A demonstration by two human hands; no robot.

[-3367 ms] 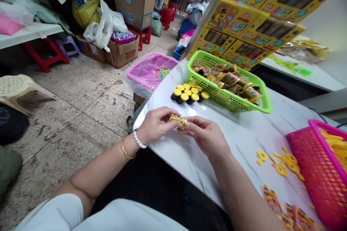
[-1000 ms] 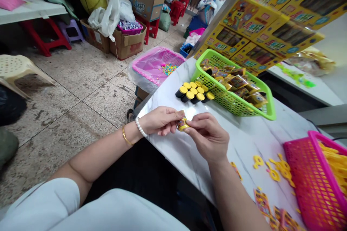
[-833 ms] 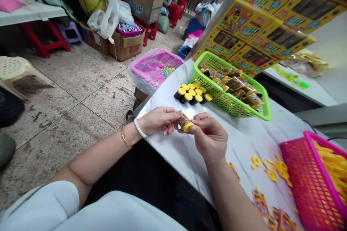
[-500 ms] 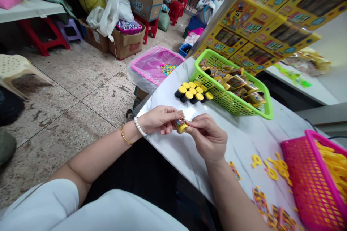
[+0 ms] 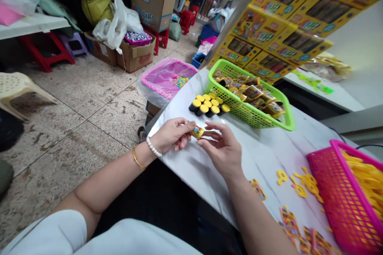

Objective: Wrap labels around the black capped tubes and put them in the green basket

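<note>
My left hand [image 5: 175, 132] is closed on a small yellow-capped tube [image 5: 196, 131] with a printed label, its thumb on top and its fingers below. The capped end points right. My right hand [image 5: 223, 145] is beside that end with thumb and fingers apart, around the cap but not visibly gripping it. Just beyond my hands, several black tubes with yellow caps [image 5: 209, 104] stand upright in a tight group on the white marbled table [image 5: 239, 151].
Behind the tubes stands a green basket [image 5: 248, 117] full of wrapped pieces. To the right are a pink basket [image 5: 338, 191] of yellow plastic parts, loose yellow parts [image 5: 305, 183] and printed cards [image 5: 290, 223]. Yellow boxes [image 5: 263, 32] are stacked behind; a pink plastic-lined basket [image 5: 158, 77] holds small coloured beads.
The fingers of my right hand have spread from a pinch at the tube, and that hand has drawn slightly back. My left hand still holds the tube. The view has shifted a little.
</note>
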